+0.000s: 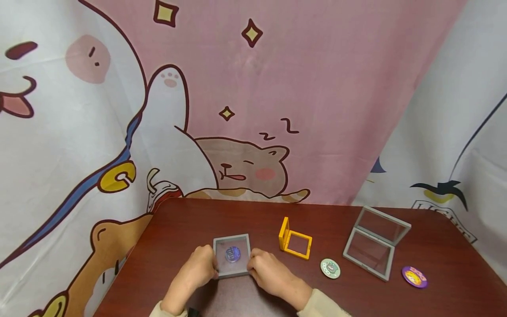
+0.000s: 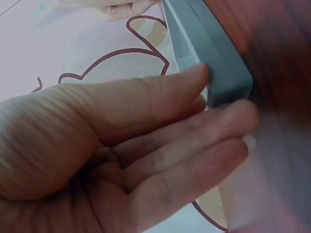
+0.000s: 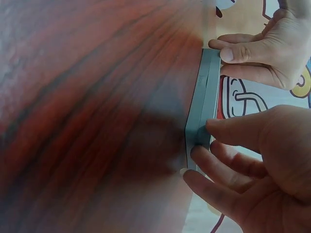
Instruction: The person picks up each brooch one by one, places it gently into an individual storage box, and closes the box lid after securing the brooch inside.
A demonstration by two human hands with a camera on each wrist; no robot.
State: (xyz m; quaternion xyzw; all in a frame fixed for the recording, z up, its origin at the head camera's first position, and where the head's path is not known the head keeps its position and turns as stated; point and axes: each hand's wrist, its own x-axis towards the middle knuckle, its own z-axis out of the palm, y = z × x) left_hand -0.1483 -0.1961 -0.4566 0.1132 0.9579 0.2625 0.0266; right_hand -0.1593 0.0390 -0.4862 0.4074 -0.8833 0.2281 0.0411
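A square grey display case (image 1: 233, 274) with clear panels lies in front of me, and a round blue badge (image 1: 233, 254) shows inside its window. My left hand (image 1: 198, 265) grips the near left corner, thumb on the upper edge and fingertips at the lower side in the left wrist view. At the near right corner my right hand (image 1: 273, 273) pinches the case the same way. The right wrist view shows a seam running along the front side of the case (image 3: 206, 87), its two halves together.
Right of the hands stands a small yellow case (image 1: 299, 254), lid raised. Farther right is a bigger grey case (image 1: 368, 267), also with its lid up. A green round badge (image 1: 330, 268) and a purple one (image 1: 414, 277) lie nearby. A printed cloth (image 1: 336, 110) hangs behind the table.
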